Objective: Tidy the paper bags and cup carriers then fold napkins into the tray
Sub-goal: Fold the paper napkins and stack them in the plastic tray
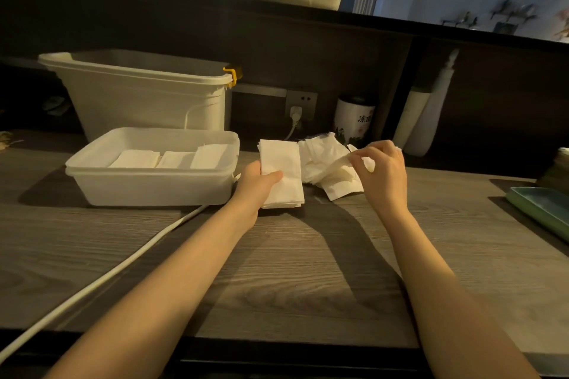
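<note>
The left hand [257,181] grips a folded stack of white paper napkins [281,175]; the right hand [381,169] pinches a loose thin white tissue napkin [326,168] — limp, tearable (best taken by its edge).

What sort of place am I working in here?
Probably a café or tea-shop service counter: a white plastic tray of folded napkins, a loose pile of white paper napkins, and a white tea canister with printed characters on a wood-grain counter.

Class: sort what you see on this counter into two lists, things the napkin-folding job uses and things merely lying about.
Job:
tray
folded napkins, held by left hand
loose napkins, one pinched by right hand

Lying about:
bin
cable
tin
green dish
</note>
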Tool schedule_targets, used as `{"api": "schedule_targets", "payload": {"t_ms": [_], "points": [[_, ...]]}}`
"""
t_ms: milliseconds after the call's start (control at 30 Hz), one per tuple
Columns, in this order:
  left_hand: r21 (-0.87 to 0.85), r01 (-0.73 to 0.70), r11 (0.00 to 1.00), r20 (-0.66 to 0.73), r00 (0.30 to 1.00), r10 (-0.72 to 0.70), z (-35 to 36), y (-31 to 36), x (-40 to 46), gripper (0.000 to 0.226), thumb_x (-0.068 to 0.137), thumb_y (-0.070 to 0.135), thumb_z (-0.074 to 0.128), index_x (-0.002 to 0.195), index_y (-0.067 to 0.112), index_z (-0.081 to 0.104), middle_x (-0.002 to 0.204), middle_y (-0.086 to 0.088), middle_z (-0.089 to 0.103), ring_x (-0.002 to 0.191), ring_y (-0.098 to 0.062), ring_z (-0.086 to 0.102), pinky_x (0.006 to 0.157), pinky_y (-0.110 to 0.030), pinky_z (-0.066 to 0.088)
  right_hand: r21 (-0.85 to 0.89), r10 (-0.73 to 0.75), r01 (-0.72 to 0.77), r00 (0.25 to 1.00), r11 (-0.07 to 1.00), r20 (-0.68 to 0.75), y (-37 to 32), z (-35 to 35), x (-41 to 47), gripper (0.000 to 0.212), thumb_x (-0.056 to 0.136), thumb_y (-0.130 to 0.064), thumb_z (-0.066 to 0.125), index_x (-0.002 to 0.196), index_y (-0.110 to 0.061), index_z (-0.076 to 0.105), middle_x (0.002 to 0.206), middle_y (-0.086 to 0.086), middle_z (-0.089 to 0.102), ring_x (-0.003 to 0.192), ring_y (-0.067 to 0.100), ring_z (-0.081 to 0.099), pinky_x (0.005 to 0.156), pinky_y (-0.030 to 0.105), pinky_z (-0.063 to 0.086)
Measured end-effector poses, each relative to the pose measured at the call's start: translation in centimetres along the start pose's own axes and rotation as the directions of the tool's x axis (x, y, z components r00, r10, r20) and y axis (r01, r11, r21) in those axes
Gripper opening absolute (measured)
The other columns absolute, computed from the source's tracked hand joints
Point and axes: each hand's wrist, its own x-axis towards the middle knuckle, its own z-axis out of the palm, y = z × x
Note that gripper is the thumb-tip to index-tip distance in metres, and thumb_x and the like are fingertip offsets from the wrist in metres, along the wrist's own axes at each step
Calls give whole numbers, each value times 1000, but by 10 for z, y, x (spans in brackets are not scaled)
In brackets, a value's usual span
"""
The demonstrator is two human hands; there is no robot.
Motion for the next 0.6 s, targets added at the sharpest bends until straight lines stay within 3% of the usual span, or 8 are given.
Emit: {"api": "schedule_targets", "payload": {"t_ms": [100,233,300,433,533,600], "points": [[-17,17,1000,-51,999,-18,-1,0,1,40,94,13,50,134,12,42,131,-7,52,113,-24,52,89,-37,47,242,64,-62,998,968,0,-14,-9,4,15,90,-22,63,92,-9,69,103,1,60,95,10,51,70,8,33],[-25,29,999,-68,997,-31,-1,-2,1,40,95,16,48,135,13,41,129,-8,51,108,-22,51,91,-38,46,457,105,-180,977,871,183,-29,-18,4,14,93,-28,57,90,-16,65,80,-7,61,76,4,54,67,21,43],[-10,34,999,-73,997,-34,0,-1,1,40,96,18,46,135,13,39,125,-8,50,103,-20,48,88,-36,44,527,104,-252,950,811,295,-34,-20,3,17,93,-28,56,86,-17,66,77,-7,61,72,4,56,67,21,46],[9,72,997,-54,996,-71,2,0,-2,43,97,23,43,139,17,35,117,-3,48,98,-18,45,84,-34,39,540,72,-419,832,730,550,-44,-24,-1,19,93,-31,54,83,-21,67,82,0,64,68,10,62,60,23,52],[17,120,993,18,993,-121,5,1,-4,39,97,26,43,135,19,39,97,4,49,93,-16,49,85,-34,40,494,35,-398,804,773,593,-50,-21,-4,18,92,-31,55,82,-26,68,82,-2,67,69,9,65,63,27,53],[34,144,989,84,986,-147,8,2,-7,29,97,25,45,125,20,44,95,2,52,94,-19,52,88,-37,44,491,10,-359,815,794,579,-54,-18,-6,17,92,-31,56,84,-28,70,83,-1,70,73,12,66,64,26,53]]}}
